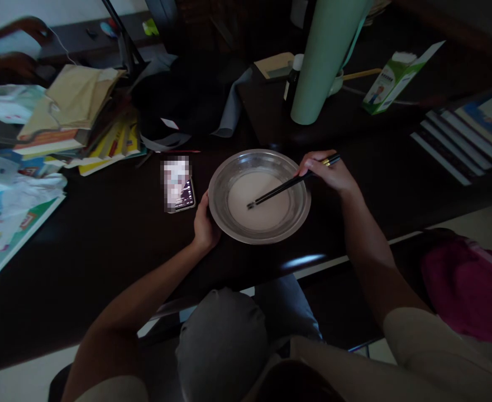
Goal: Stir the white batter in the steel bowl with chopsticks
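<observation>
A wide steel bowl [259, 237] stands on the dark table before me, with a pale, milky liquid [258, 190] in its bottom. Against the bowl's left side rests my left hand [206, 226], its fingers gripping the wall and partly hidden by the rim. My right hand [325, 170], over the right rim, is closed around black chopsticks [283, 187] with a gold band near the top. Their tips dip into the liquid, left of its middle. Left of the bowl lies a phone [185, 196] with its screen lit and partly pixelated.
Behind the bowl stand a tall green flask [327, 61], a small dark bottle [291, 84] and a green-white carton [390, 84]. Books are stacked at right [450, 145] and papers at left [65, 111]. A black bag [187, 100] lies behind the phone.
</observation>
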Motion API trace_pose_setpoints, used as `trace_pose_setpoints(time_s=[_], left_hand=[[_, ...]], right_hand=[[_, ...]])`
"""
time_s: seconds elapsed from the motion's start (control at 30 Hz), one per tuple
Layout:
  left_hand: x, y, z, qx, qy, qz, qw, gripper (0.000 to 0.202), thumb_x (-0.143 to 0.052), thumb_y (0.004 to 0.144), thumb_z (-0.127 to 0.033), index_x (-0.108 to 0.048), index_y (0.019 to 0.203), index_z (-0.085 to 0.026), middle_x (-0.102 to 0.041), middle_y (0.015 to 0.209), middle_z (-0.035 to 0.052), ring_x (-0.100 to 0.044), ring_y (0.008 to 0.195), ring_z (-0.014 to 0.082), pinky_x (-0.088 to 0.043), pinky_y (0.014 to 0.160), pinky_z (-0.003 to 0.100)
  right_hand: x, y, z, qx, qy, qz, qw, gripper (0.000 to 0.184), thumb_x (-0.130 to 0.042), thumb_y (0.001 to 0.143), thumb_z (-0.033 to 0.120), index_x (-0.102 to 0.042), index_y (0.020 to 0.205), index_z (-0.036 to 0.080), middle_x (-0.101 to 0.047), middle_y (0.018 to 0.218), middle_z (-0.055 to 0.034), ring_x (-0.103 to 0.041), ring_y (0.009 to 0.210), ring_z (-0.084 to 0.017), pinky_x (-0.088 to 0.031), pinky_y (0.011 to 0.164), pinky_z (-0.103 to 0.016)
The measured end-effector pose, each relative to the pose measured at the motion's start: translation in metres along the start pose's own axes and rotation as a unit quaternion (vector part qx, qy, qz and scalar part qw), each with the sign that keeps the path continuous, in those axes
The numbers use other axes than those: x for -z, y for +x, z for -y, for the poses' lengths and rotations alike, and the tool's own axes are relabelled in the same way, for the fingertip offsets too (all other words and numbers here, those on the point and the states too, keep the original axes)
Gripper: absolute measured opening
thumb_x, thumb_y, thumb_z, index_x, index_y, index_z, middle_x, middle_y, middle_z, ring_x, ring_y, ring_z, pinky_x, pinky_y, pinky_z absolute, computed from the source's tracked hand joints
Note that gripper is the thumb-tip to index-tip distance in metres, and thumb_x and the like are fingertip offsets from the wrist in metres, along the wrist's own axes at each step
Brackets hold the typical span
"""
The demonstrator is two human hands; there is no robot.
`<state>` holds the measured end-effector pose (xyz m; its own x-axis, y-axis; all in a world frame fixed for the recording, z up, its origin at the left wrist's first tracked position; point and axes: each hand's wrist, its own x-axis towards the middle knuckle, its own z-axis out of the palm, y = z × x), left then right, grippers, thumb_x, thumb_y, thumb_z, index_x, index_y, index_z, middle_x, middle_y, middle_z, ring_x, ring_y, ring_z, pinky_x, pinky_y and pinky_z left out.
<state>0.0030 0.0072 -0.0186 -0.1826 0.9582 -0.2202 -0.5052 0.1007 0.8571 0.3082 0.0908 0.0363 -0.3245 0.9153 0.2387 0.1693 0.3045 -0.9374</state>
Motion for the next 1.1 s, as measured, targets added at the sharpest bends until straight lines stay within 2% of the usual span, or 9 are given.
trace_pose_setpoints(time_s=[0.07, 0.2, 0.4, 0.6, 0.77, 0.87, 0.97, 1.03, 1.1], left_hand=[[0.0004, 0.0003, 0.0001, 0.003, -0.001, 0.0, 1.0, 0.03, -0.061, 0.089, -0.047, -0.072, 0.106, -0.026, -0.076, 0.113, 0.0024, -0.065, 0.122, 0.0265, -0.05, 0.108, 0.042], [-0.001, -0.0001, -0.0007, -0.002, -0.004, -0.001, 1.0, 0.027, -0.061, 0.089, -0.045, -0.073, 0.104, -0.025, -0.077, 0.109, 0.0025, -0.066, 0.12, 0.0264, -0.052, 0.105, 0.041], [-0.0031, -0.0013, -0.0019, -0.002, -0.01, 0.004, 1.0, 0.026, -0.058, 0.091, -0.043, -0.073, 0.103, -0.025, -0.077, 0.111, 0.002, -0.065, 0.122, 0.0262, -0.052, 0.106, 0.04], [0.0004, -0.0001, -0.0002, -0.001, 0.003, -0.004, 1.0, 0.027, -0.059, 0.09, -0.045, -0.073, 0.105, -0.026, -0.076, 0.114, 0.0029, -0.065, 0.123, 0.0267, -0.051, 0.106, 0.042], [0.0003, 0.0003, 0.0, 0.0, 0.0, -0.003, 1.0, 0.027, -0.061, 0.089, -0.046, -0.073, 0.104, -0.026, -0.076, 0.112, 0.0021, -0.066, 0.122, 0.0268, -0.051, 0.107, 0.042], [-0.0008, -0.0002, -0.0005, 0.0, -0.006, -0.006, 1.0, 0.025, -0.061, 0.089, -0.044, -0.073, 0.101, -0.026, -0.077, 0.109, 0.0015, -0.067, 0.119, 0.0261, -0.051, 0.106, 0.041], [-0.0015, -0.0007, -0.0007, -0.002, -0.007, -0.005, 1.0, 0.024, -0.061, 0.089, -0.044, -0.073, 0.099, -0.026, -0.077, 0.108, 0.0017, -0.066, 0.12, 0.0264, -0.051, 0.106, 0.04], [-0.0014, -0.0008, -0.0007, -0.003, -0.005, -0.003, 1.0, 0.026, -0.061, 0.089, -0.044, -0.073, 0.101, -0.025, -0.077, 0.109, 0.0022, -0.065, 0.122, 0.0268, -0.051, 0.107, 0.041], [-0.0011, -0.0009, -0.0007, 0.0, -0.005, -0.003, 1.0, 0.027, -0.061, 0.089, -0.045, -0.073, 0.104, -0.026, -0.077, 0.112, 0.0026, -0.065, 0.123, 0.0269, -0.051, 0.107, 0.041]], right_hand=[[0.0002, 0.0007, -0.0006, 0.002, 0.0, -0.016, 1.0, 0.04, -0.069, 0.082, 0.06, -0.076, 0.068, 0.024, -0.075, 0.07, -0.002, -0.07, 0.07, -0.016, -0.053, 0.071, -0.031], [0.0038, 0.0002, -0.0046, -0.003, 0.022, -0.077, 0.997, 0.043, -0.066, 0.085, 0.06, -0.073, 0.062, 0.024, -0.07, 0.062, -0.0004, -0.067, 0.061, -0.015, -0.051, 0.063, -0.03], [0.0002, 0.0006, -0.0033, -0.003, 0.004, -0.003, 1.0, 0.038, -0.07, 0.082, 0.059, -0.076, 0.068, 0.025, -0.075, 0.07, -0.0012, -0.07, 0.07, -0.016, -0.054, 0.069, -0.03], [0.0034, 0.0005, -0.0042, -0.008, 0.021, -0.089, 0.996, 0.043, -0.067, 0.083, 0.061, -0.071, 0.06, 0.025, -0.069, 0.06, -0.0005, -0.067, 0.061, -0.016, -0.052, 0.061, -0.032], [-0.0004, -0.0003, -0.0007, -0.011, 0.004, -0.003, 1.0, 0.042, -0.068, 0.081, 0.062, -0.075, 0.066, 0.024, -0.074, 0.068, -0.002, -0.069, 0.067, -0.016, -0.053, 0.066, -0.031], [0.001, 0.0008, -0.0033, -0.009, 0.013, -0.034, 0.999, 0.037, -0.07, 0.082, 0.059, -0.075, 0.068, 0.024, -0.074, 0.07, -0.0009, -0.069, 0.068, -0.015, -0.053, 0.067, -0.03], [0.005, 0.0007, -0.0063, -0.012, 0.02, -0.084, 0.996, 0.041, -0.068, 0.083, 0.059, -0.072, 0.061, 0.024, -0.07, 0.062, -0.0002, -0.065, 0.058, -0.014, -0.05, 0.058, -0.03], [0.0051, -0.0001, -0.0054, -0.017, 0.018, -0.07, 0.997, 0.044, -0.067, 0.083, 0.061, -0.071, 0.059, 0.024, -0.069, 0.06, -0.0007, -0.063, 0.055, -0.013, -0.048, 0.054, -0.03], [0.0025, -0.0003, -0.0028, -0.018, 0.007, -0.026, 0.999, 0.043, -0.067, 0.083, 0.062, -0.073, 0.062, 0.024, -0.073, 0.065, -0.0014, -0.063, 0.057, -0.014, -0.048, 0.055, -0.03]])
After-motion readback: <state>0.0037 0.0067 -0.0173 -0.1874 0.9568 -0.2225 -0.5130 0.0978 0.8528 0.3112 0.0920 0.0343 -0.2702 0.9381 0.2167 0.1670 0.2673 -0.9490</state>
